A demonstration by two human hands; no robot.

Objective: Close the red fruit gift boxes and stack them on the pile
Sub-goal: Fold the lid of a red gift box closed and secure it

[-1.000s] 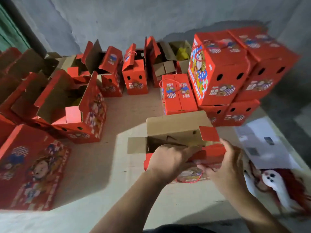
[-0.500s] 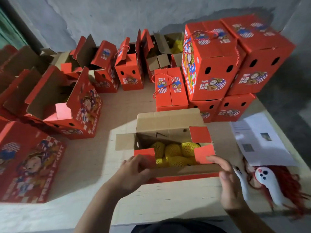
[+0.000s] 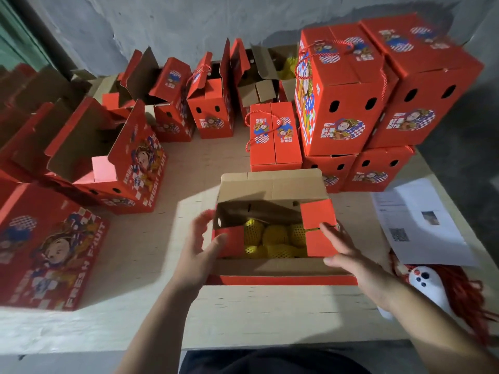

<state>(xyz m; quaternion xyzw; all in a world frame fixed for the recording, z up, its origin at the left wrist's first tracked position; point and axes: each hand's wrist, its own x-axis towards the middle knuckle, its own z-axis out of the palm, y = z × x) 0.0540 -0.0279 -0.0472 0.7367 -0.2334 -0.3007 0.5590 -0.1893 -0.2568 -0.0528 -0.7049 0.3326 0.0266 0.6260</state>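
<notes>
Both hands work the open box (image 3: 272, 268) at the table's near edge: the left hand (image 3: 201, 255), fingers spread and relaxed, touches the left red end flap (image 3: 229, 240), while the right hand (image 3: 348, 255) lies with straight fingers on the right end flap (image 3: 318, 242), above yellow net-wrapped fruit (image 3: 272, 236). On the pale wooden table (image 3: 151, 255) against a grey wall (image 3: 189, 20), the pile (image 3: 378, 98) of closed boxes stands behind to the right, one closed box (image 3: 274, 136) just beside it. Open boxes (image 3: 113, 157) crowd the left, and papers (image 3: 421, 222) lie right.
</notes>
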